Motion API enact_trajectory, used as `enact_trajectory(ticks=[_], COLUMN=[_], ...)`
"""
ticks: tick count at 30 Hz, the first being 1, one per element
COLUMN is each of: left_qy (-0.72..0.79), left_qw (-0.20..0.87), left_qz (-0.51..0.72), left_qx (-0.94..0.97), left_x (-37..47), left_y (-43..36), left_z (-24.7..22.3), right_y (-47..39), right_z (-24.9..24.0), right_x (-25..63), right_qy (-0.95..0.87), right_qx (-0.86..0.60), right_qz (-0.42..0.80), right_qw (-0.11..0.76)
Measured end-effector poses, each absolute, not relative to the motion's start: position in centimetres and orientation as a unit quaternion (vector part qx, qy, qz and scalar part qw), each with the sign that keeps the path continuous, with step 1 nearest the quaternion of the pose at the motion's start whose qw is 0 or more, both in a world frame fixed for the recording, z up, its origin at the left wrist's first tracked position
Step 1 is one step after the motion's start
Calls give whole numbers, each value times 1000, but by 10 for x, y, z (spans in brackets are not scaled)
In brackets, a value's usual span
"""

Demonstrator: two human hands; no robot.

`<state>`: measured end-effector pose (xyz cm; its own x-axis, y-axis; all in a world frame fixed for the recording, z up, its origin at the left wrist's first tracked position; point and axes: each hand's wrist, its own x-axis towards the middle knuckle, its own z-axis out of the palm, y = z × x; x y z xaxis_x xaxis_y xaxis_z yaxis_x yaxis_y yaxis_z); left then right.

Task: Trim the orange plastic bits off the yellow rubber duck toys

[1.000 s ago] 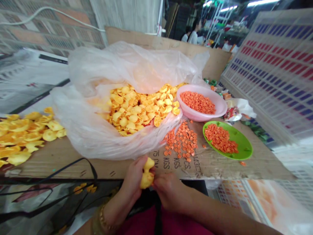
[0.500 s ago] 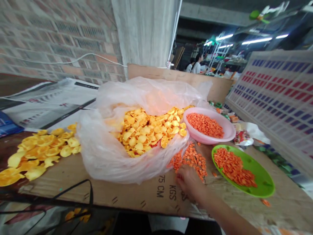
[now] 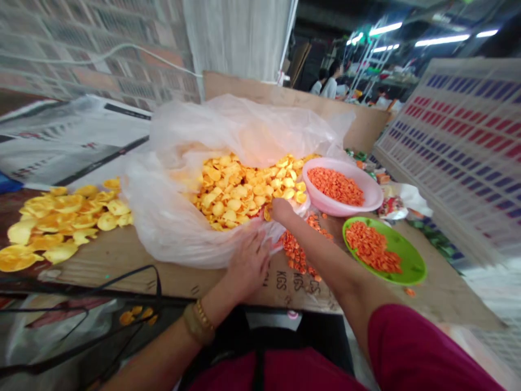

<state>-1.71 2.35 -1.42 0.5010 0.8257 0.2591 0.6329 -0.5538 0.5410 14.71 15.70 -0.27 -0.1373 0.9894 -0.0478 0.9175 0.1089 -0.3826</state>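
A large clear plastic bag (image 3: 163, 228) lies open on the cardboard, full of yellow cup-shaped pieces (image 3: 232, 195). My left hand (image 3: 250, 266), with a watch and a gold bracelet on its wrist, rests on the bag's front edge, fingers spread. At the bag's right front edge is my right hand (image 3: 280, 210), its fingers curled beside a yellow piece; what they hold, if anything, is hidden. Small orange pieces (image 3: 295, 252) lie loose under my right forearm. More orange pieces fill a pink bowl (image 3: 372, 193) and a green plate (image 3: 411, 260).
Larger yellow pieces (image 3: 61, 217) are heaped at the left. A white crate (image 3: 459, 130) with blue and red slots leans at the right, near a crumpled wrapper (image 3: 401, 201). Black straps (image 3: 157, 282) hang at the front left edge. Two people sit far back.
My left hand has come into view and lies on the bag's front edge. My right hand has moved from the loose orange pieces up and left to the bag. The view has tilted down.
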Motion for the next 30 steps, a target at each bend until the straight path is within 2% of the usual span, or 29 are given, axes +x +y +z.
enact_trajectory(ticks=[3,5,9,13,16,20,23,25,28,30], left_qy=[437,439,447,461,466,485,516,521,416,384], left_qw=[172,162,173,221,323,521,555,647,847,876], left_qz=[138,110,105,151,228,384,460,408,271,264], left_qx=[872,877,871,846,792,588,462,379,191,126], left_x=[-14,-16,-16,-14,-16,-13,-2,6,11,11], left_y=[35,37,42,60,73,66,47,38,33,30], left_z=[-40,-48,-49,-47,-44,-30,-17,-8,0,0], right_y=[150,143,127,119,113,95,75,59,29,9], right_z=[-13,-18,-30,-35,-28,-17,-17,-20,-21,-20], right_x=[166,181,201,202,199,202,199,189,171,167], right_qy=[-716,-693,-620,-577,-587,-634,-593,-556,-595,-651], right_qx=[-643,-639,-636,-618,-591,-549,-583,-598,-539,-493], right_qz=[197,209,220,234,220,190,194,230,295,328], right_qw=[189,259,403,480,508,510,520,530,518,475])
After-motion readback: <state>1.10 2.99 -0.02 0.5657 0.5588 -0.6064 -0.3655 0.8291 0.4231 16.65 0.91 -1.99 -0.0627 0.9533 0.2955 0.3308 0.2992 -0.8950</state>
